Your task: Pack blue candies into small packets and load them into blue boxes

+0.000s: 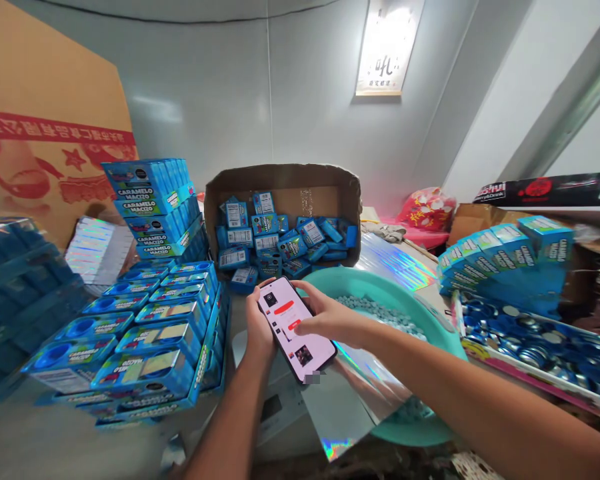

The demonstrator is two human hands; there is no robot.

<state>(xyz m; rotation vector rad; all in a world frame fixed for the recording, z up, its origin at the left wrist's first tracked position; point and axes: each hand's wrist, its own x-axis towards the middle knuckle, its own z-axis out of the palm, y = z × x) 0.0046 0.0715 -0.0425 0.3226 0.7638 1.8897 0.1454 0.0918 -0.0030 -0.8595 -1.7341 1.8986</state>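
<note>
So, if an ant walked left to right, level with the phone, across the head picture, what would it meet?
Blurry stack of blue boxes → clearer stacks of CARAMELO MACIZO boxes → left hand → phone → teal basin → tray of shiny blue and silver pieces.

1. A grey desk spans the lower frame, blurred at lower left.
2. Stacks of blue boxes stand on it, left of centre.
3. Mid-frame, a cardboard carton rests on its side, its opening facing the camera.
4. Right of centre sits a turquoise basin.
5. Behind the basin lies a shiny iridescent sheet.
6. At lower centre, a flat pale device lies partly hidden.
</note>
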